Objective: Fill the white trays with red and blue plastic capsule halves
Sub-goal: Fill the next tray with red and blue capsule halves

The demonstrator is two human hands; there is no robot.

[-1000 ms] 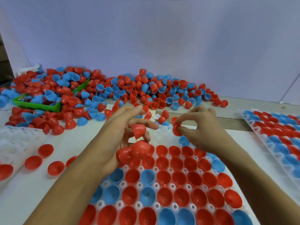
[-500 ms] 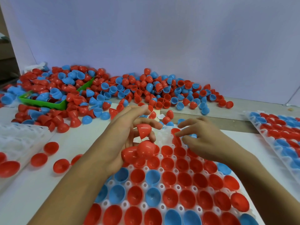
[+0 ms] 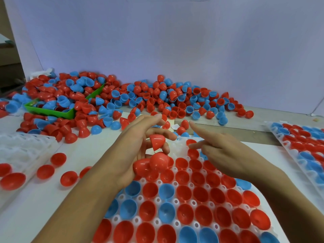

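- Left hand [image 3: 138,146] curls round several red halves [image 3: 152,163]; one more [image 3: 157,141] pinched at its fingertips, dome pointing down.
- Right hand [image 3: 226,153] holds nothing, fingers extended toward the left hand; it sits just right of the pinched half and is the nearer taker.
- Tray [image 3: 177,145]: bare white cups lie right below and between both hands, at its far edge; nearer rows look full.
- Loose pile [image 3: 157,100] beyond both hands; green bin [image 3: 52,112] far-left. Second filled tray [image 3: 301,146] off to the right.
- Nothing seems to block the drop.
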